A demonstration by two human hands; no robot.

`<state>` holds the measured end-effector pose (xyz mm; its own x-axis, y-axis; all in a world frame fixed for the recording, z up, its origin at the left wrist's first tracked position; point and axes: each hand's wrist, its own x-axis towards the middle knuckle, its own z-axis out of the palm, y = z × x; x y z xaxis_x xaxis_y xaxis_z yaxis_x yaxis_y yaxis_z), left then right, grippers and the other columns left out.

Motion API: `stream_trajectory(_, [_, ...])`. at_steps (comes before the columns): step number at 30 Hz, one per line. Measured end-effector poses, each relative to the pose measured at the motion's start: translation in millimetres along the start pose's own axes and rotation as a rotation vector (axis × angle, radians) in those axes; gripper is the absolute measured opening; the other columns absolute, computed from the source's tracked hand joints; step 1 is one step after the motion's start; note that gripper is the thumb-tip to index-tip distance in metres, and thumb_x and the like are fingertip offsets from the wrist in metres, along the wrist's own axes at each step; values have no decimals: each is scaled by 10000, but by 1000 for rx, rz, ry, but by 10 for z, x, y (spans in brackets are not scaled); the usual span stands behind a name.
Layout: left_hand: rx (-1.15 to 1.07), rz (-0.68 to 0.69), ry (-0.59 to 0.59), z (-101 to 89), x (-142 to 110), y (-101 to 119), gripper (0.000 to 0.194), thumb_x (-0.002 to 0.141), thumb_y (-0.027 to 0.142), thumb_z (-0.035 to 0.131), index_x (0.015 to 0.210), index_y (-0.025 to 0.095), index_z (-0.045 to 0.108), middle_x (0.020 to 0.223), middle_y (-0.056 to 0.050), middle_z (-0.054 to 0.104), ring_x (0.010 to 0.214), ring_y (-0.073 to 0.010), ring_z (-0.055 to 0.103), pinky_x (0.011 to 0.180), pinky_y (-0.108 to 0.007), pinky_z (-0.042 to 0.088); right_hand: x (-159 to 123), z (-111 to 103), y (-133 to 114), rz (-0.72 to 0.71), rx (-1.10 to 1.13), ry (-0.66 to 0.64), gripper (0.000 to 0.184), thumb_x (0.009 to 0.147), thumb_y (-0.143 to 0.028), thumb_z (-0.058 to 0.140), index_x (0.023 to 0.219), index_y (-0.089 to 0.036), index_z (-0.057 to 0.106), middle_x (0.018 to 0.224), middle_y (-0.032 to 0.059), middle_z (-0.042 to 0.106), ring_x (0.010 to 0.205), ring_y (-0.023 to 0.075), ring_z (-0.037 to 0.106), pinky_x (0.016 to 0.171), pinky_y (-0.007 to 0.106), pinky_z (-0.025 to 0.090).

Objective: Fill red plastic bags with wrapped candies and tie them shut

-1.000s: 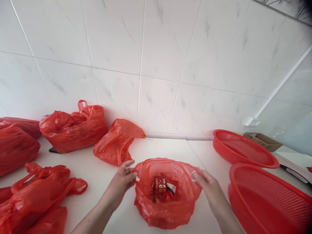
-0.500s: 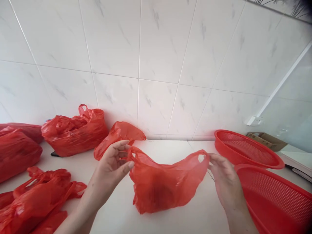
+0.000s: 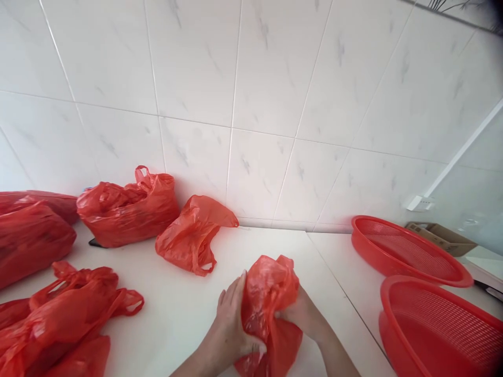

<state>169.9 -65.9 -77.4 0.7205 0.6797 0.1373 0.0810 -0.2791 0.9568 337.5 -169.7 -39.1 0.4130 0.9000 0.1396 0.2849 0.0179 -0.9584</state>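
A thin red plastic bag (image 3: pixel 271 293) is bunched up between my two hands above the white tabletop (image 3: pixel 176 314). My left hand (image 3: pixel 231 327) grips its left side, thumb across the front and fingers behind. On the other side my right hand (image 3: pixel 301 314) presses into the bag, its fingers partly hidden by the folds. Whatever may be inside the bag cannot be made out. Behind, near the wall, lies another loose red bag (image 3: pixel 194 233) with a handle loop hanging forward.
Full red bags stand at the left: one by the wall (image 3: pixel 128 209), one at the edge (image 3: pixel 33 235), and a tied one (image 3: pixel 74 319) in front. Two red plastic baskets (image 3: pixel 412 254) sit at the right. Behind them is a cardboard box (image 3: pixel 442 238). A tiled wall (image 3: pixel 196 63) rises behind.
The bag was spread wide by its two handles; now it is gathered into a bunch. Both hands have come together and lower, and the view has shifted slightly left.
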Motion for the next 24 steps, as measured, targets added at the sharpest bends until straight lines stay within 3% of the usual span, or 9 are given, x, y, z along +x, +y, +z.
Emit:
stream_trajectory(3, [-386, -113, 12, -31, 158, 95, 563, 623, 279, 736, 1169, 237, 606, 1102, -78, 680, 1091, -348, 567, 987, -504, 379, 79, 33, 45, 120, 314, 87, 346, 741, -443, 682, 992, -205, 669, 899, 65, 716, 840, 256, 665, 779, 398, 518])
stream_trajectory(5, [-594, -178, 28, -110, 247, 109, 301, 760, 383, 631, 996, 199, 658, 950, -73, 719, 931, -303, 647, 852, -435, 482, 118, -62, 94, 149, 519, 240, 268, 745, -433, 686, 858, -190, 692, 835, 58, 720, 816, 247, 665, 768, 381, 517])
stream_trajectory(10, [-945, -253, 162, -222, 357, -28, 264, 844, 416, 563, 1057, 261, 546, 1012, -23, 699, 930, -212, 667, 811, -329, 516, 206, -271, 140, 149, 973, 260, 360, 811, -458, 598, 1060, -206, 661, 1159, 66, 652, 1078, 252, 583, 886, 394, 488])
stream_trajectory(12, [-1095, -336, 125, -198, 349, -90, 240, 839, 378, 591, 1029, 236, 559, 989, -37, 702, 931, -216, 671, 838, -341, 513, 233, -239, 151, 224, 1107, 272, 265, 814, -419, 603, 973, -220, 675, 1042, 37, 690, 1003, 215, 613, 853, 365, 506])
stream_trajectory(14, [-1212, -409, 72, -152, 325, -122, 211, 832, 351, 610, 971, 194, 582, 952, -63, 708, 914, -236, 678, 856, -373, 511, 242, -155, 148, 236, 1175, 256, 140, 802, -363, 626, 755, -232, 643, 708, -25, 664, 722, 137, 628, 744, 300, 523])
stream_trajectory(16, [-1239, -434, 49, -101, 296, -124, 196, 831, 344, 614, 932, 177, 588, 921, -73, 709, 895, -249, 683, 855, -397, 511, 226, -50, 110, 186, 1163, 193, 226, 785, -298, 641, 602, -223, 531, 448, -85, 449, 445, 72, 468, 582, 230, 485])
stream_trajectory(18, [-1259, -446, 44, -60, 270, -114, 187, 828, 340, 623, 919, 181, 585, 893, -66, 708, 884, -248, 685, 848, -394, 512, 186, 55, 39, 166, 1053, 91, 273, 749, -259, 661, 571, -215, 459, 394, -101, 324, 373, 59, 355, 462, 202, 397])
stream_trajectory(21, [-1266, -444, 21, -28, 238, -114, 209, 831, 356, 620, 934, 179, 577, 856, -66, 701, 828, -229, 690, 799, -358, 521, 109, 199, -65, 252, 769, -83, 195, 676, -248, 713, 787, -242, 552, 507, -71, 513, 479, 107, 499, 487, 231, 391])
stream_trajectory(24, [-1232, -417, 1, -26, 214, -134, 206, 835, 362, 613, 933, 187, 567, 810, -46, 688, 740, -195, 682, 717, -319, 524, 59, 327, -80, 286, 449, -166, 588, 682, -267, 710, 1216, -301, 467, 677, -38, 634, 625, 165, 591, 613, 301, 452])
